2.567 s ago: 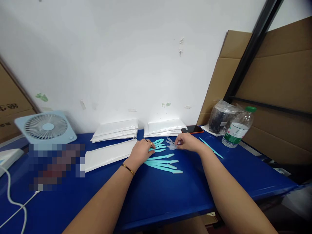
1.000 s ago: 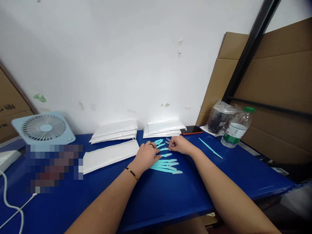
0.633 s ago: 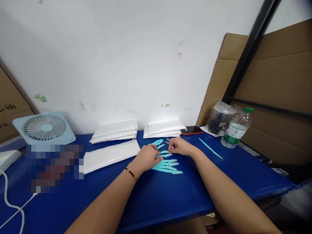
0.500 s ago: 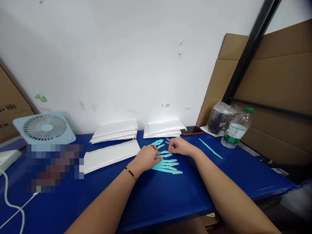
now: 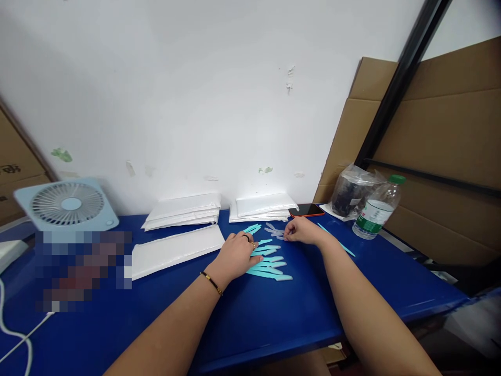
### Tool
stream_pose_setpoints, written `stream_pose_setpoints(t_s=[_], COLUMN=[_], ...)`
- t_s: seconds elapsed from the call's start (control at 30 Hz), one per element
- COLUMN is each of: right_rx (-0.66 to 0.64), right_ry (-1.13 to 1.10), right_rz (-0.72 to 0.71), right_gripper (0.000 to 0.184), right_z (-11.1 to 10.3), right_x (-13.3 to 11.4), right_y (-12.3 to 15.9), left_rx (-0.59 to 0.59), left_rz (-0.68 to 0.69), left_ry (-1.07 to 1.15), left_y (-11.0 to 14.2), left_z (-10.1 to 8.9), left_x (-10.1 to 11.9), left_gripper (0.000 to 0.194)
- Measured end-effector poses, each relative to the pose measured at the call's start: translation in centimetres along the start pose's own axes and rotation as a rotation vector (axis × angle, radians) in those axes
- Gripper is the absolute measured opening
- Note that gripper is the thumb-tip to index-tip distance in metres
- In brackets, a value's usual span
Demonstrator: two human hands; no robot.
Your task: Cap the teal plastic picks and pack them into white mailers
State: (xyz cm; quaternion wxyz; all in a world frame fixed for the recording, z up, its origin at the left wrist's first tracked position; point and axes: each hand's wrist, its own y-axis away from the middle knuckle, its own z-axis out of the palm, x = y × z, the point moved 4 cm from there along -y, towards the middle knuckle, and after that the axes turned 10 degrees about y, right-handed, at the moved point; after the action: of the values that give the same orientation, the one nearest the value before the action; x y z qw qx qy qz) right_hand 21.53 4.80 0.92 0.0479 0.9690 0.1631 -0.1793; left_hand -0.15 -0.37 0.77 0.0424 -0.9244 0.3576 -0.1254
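Note:
My left hand [image 5: 238,255] lies over the handles of a fan of turquoise eyebrow razors [image 5: 270,264], its fingers bent down on them and its thumb across the lower ones. The razor heads point right; the fingers hide part of the handles. Several more turquoise razors [image 5: 252,228] lie just beyond the fingertips. Right of the fan, my right hand [image 5: 300,230] is closed in a pinch at a small heap of clear plastic caps [image 5: 275,231]. What sits between those fingertips is hidden. One single razor [image 5: 347,250] lies partly behind my right forearm.
White padded packets are stacked along the wall in a left pile [image 5: 182,209] and a right pile [image 5: 266,206]; one packet [image 5: 178,250] lies before them. A phone [image 5: 307,210], bagged cup [image 5: 348,196] and water bottle [image 5: 376,211] stand right. A fan [image 5: 70,203] is left on the blue table [image 5: 270,324].
My right hand has moved slightly right and away from the razor heads, uncovering more of the clear caps. My left hand stays on the razors. The view has shifted slightly.

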Motion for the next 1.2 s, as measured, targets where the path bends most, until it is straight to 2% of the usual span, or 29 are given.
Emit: stream_pose_setpoints(t_s=[0.13, 0.27, 0.47, 0.67, 0.93, 1.2], right_rx=[-0.082, -0.015, 0.010, -0.013, 0.024, -0.026], right_ry=[-0.072, -0.048, -0.051, -0.071, -0.025, -0.162], right_rz=[0.003, -0.001, -0.048, -0.109, -0.070, -0.122], right_gripper=[0.020, 0.025, 0.019, 0.020, 0.022, 0.025], right_z=[0.2, 0.1, 1.1, 1.7, 0.7, 2.0], right_x=[0.2, 0.4, -0.4, -1.4, -0.6, -1.9], right_y=[0.1, -0.1, -0.9, -1.1, -0.4, -1.1], left_rx=[0.002, 0.004, -0.004, -0.035, -0.056, -0.073], left_rz=[0.009, 0.012, 0.022, 0.053, -0.014, 0.018], left_ry=[-0.009, -0.005, -0.005, 0.009, 0.034, 0.077], left_y=[0.1, 0.1, 0.2, 0.2, 0.4, 0.4], left_z=[-0.2, -0.3, -0.2, 0.1, -0.5, -0.4], left_x=[0.4, 0.5, 0.6, 0.8, -0.2, 0.2], left_gripper=[0.044, 0.045, 0.047, 0.049, 0.049, 0.051])
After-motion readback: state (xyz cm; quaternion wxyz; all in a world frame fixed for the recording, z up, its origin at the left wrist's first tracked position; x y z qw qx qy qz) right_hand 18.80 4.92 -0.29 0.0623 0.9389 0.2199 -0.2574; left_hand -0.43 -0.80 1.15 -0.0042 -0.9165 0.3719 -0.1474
